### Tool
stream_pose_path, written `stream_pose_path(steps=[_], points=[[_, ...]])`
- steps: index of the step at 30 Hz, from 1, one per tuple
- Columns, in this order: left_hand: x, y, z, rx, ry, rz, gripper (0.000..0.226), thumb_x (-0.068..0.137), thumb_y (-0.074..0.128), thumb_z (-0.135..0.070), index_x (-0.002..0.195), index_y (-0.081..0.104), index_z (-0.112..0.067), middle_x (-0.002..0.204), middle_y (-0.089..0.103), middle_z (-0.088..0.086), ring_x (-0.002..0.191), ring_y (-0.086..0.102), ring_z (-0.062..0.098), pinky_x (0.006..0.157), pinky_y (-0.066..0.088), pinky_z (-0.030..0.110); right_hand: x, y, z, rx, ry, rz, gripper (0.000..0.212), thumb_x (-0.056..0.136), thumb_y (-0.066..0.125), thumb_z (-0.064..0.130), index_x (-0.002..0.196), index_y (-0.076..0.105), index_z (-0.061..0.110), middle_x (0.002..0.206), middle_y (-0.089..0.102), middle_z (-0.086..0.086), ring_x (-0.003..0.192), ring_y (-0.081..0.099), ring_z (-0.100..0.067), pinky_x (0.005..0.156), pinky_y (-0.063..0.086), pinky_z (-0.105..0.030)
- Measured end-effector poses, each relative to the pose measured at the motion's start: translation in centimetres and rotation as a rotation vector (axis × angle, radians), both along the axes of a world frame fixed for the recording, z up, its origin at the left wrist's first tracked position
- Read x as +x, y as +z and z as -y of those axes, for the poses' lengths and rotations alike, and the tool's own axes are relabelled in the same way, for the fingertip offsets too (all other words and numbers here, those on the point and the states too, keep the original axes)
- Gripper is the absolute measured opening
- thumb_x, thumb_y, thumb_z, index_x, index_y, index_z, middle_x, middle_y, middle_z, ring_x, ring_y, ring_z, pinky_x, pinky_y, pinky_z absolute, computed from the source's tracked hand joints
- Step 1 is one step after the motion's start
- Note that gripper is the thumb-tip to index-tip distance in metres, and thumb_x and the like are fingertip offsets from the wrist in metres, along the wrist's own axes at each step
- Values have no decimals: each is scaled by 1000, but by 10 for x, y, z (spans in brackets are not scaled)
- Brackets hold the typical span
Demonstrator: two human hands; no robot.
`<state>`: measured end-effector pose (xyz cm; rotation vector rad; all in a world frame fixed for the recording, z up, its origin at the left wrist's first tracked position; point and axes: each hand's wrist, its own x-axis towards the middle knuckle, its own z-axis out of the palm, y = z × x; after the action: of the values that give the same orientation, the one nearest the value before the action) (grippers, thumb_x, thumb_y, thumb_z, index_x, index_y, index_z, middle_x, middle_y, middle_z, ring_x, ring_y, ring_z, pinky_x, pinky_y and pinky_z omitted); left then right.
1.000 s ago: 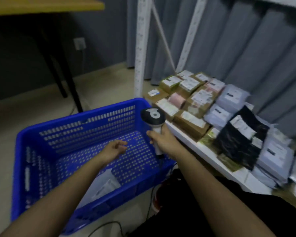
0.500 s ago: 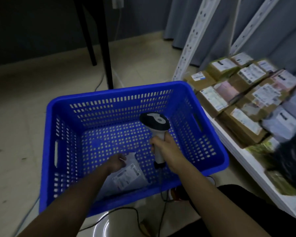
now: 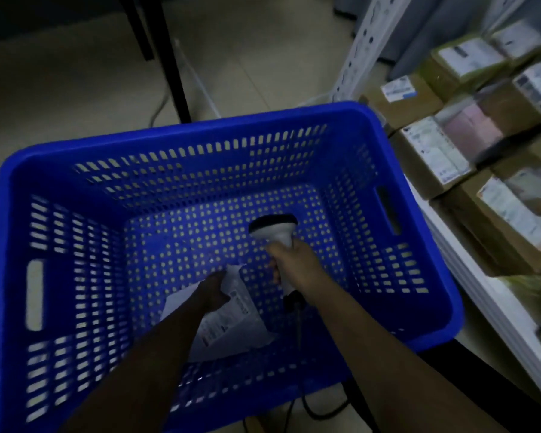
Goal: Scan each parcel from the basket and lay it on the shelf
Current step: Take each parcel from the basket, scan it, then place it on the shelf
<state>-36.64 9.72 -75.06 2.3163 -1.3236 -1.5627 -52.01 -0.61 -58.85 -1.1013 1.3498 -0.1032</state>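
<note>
One basket (image 3: 181, 142), blue and perforated, stands on the floor (image 3: 60, 89) and fills most of the view. One parcel (image 3: 231, 326) is inside it — a pale, flat bag with a printed label, lying on the basket bottom toward the near wall. Nothing else shows in the basket.

Two hands are in view, both reaching into the basket. The left hand (image 3: 213, 292) is down on the parcel's upper edge, fingers curled over it; it touches the bag, but whether it has pinched it cannot be told, since the hand is dark and seen from behind. The right hand (image 3: 294, 267) is closed around the handle of one scanner (image 3: 274, 228), whose pale head with a dark top tilts forward above the basket bottom, just beyond the parcel. A cable (image 3: 299, 354) drops from the handle's end, passes behind the near wall and comes out on the floor below.

To the right, the shelf (image 3: 469, 276) holds about five cardboard boxes (image 3: 431, 154) with white labels, plus one pinkish packet (image 3: 469, 126) among them; all are smeared by blur and several are cut off by the frame edge, so the count is rough and no label can be read. One white perforated post (image 3: 359, 48) rises behind the basket. Two dark table legs (image 3: 172, 57) stand at the top, their upper ends out of frame.
</note>
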Motion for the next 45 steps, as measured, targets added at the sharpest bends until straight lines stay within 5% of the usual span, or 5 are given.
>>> stream_pose_path(steps=[13,19,25,40,45], points=[[-24,-44,25,131,-142,549,45,97,48,-31,138,39,-15,140,41,13,128,39,33,101,39,42,-22,-26,43,9,-3,-18,19,94,56,24,81,50,12,68,46,-8,55,46,-20,53,42,-29],[-9,-7,41,-76,51,234,36,97,50,-33,117,58,-4,118,61,16,109,58,33,90,47,42,-44,10,48,-39,-97,13,22,94,57,23,77,52,11,65,52,-7,57,50,-20,59,45,-33],[-9,91,65,-447,133,80,19,98,48,-14,82,40,-18,66,44,2,59,42,23,59,31,34,-80,60,28,-105,-297,49,16,94,58,18,80,54,11,67,54,-6,58,51,-16,52,43,-25],[-120,404,72,-1223,-113,-176,11,95,51,-10,94,50,-20,82,57,-8,73,49,1,69,36,6,-153,241,-32,-805,-536,131,33,81,74,12,109,55,7,85,63,-6,73,60,-20,66,51,-35],[-172,498,78,-1364,-156,-242,14,95,47,-8,92,48,-22,82,57,-12,78,50,7,73,39,21,-190,327,-50,-1117,-721,233,42,80,76,11,110,49,23,95,60,12,85,58,-2,77,45,-21]])
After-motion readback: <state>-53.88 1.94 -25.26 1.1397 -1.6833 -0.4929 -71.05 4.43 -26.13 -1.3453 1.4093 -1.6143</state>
